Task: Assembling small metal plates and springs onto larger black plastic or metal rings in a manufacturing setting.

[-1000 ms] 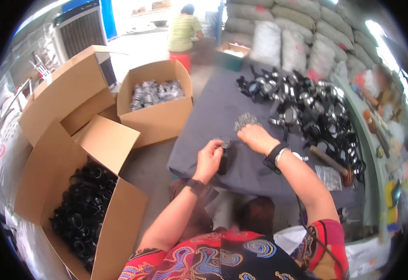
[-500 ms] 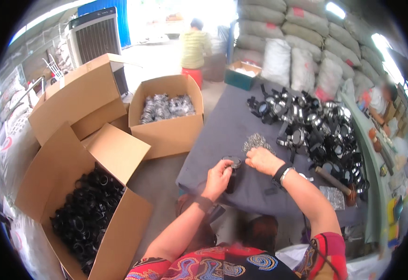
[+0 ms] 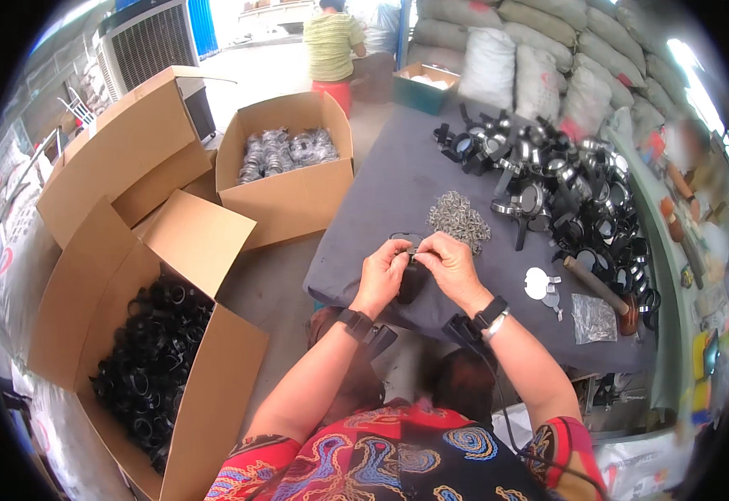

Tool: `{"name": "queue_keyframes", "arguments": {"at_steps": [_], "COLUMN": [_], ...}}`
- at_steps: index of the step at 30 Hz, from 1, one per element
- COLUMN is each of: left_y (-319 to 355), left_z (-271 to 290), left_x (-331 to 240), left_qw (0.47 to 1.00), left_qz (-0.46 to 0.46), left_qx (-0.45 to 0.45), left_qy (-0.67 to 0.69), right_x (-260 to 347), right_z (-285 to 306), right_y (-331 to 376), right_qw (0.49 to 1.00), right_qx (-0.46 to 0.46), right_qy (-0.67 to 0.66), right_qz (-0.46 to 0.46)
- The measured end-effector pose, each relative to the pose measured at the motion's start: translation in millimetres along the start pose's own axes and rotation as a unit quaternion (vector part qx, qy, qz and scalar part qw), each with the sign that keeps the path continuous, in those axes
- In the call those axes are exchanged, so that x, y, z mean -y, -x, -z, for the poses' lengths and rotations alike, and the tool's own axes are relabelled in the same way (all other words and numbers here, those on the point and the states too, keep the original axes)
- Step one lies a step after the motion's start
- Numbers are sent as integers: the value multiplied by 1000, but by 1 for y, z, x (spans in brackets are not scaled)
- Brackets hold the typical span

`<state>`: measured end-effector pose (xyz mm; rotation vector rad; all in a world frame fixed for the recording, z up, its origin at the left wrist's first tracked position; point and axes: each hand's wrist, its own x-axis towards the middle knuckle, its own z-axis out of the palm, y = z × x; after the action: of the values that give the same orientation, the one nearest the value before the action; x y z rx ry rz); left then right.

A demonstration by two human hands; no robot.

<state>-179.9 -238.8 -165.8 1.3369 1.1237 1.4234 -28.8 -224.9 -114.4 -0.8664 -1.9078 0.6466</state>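
Note:
My left hand [image 3: 381, 274] and my right hand [image 3: 448, 263] meet over the near edge of a grey-covered table [image 3: 381, 192]. Together they pinch a small black part [image 3: 410, 280] with a strap or loop hanging below it. Just beyond my fingers lies a heap of small metal clips [image 3: 459, 219]. Both wrists wear dark bands.
A pile of black and silver ring parts [image 3: 560, 188] covers the table's right side, with a wooden-handled tool [image 3: 595, 285], silver discs [image 3: 539, 284] and a clear bag [image 3: 594, 317]. On my left stand cardboard boxes: one with black rings [image 3: 151, 359], one with bagged parts [image 3: 285, 154]. A person [image 3: 331, 46] stands far back.
My hands have drawn closer together and nearer to me, both now on the black part; my right hand left the clip heap. The view shifted slightly.

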Motion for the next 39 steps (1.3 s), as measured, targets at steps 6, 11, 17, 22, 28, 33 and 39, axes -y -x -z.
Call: {"name": "queue_keyframes", "arguments": {"at_steps": [6,11,17,22,28,33,39], "left_y": [7,12,10,5,6,7,4], "left_z": [2,1,-3,2,-1,-8,-11], "left_x": [-9,-10,-7,2,-5,-16,-12], "left_qw": [998,999,997,999,999,997,999], "left_qz": [46,41,43,17,42,61,48], "left_qx": [-9,8,5,-12,-27,-41,-23], "left_qy": [33,30,61,33,13,-4,-1], "right_x": [2,-1,3,-7,7,8,-14], "right_z": [-15,-19,-18,-30,-12,59,130], "right_y": [6,11,10,7,20,52,100], "right_qw": [994,987,995,993,993,973,943], "right_qx": [-41,-60,-89,-94,-71,-88,-5], "right_qy": [65,93,31,-7,26,202,271], "right_qz": [73,117,2,-70,-92,-65,-195]}}
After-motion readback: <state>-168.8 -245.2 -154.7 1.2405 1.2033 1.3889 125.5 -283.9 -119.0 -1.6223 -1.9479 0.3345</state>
